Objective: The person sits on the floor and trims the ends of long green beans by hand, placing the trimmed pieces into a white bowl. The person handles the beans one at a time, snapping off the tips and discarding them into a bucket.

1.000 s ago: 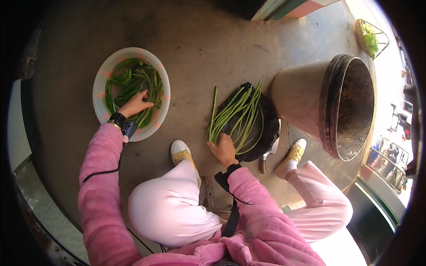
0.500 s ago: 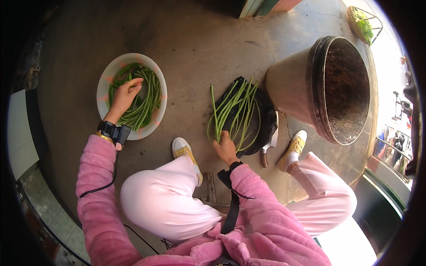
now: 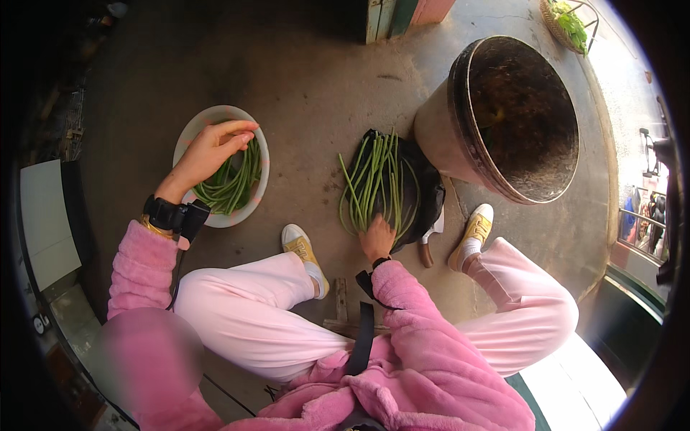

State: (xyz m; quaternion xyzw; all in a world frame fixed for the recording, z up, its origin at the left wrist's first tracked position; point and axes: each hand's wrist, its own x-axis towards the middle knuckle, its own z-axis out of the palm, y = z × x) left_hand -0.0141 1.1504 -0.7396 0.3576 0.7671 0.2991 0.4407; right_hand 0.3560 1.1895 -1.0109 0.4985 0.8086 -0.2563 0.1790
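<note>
My left hand (image 3: 215, 152) is above the pale, pink-marked bowl (image 3: 264, 159) on the left. Its fingers stretch out to the right with the thumb below them, and nothing shows in them. Long green beans (image 3: 228, 190) lie coiled in the bowl, partly hidden by this hand. In front of me, my right hand (image 3: 378, 237) is closed at the near end of a bundle of long green beans (image 3: 370, 176); its fingertips are partly hidden. That bundle lies spread over a black plastic bag (image 3: 429, 183) on the floor.
A cleaver (image 3: 427, 253) with a wooden handle lies right of the bag. Behind it a large, dirty bucket (image 3: 442, 136) holds dark matter. A basket of leafy greens (image 3: 568, 29) stands at the far right. My shoes (image 3: 302, 244) flank the bag.
The view has shifted. My left hand has risen from the beans in the bowl. My right hand has moved slightly right along the near end of the bundle, whose beans lie closer together.
</note>
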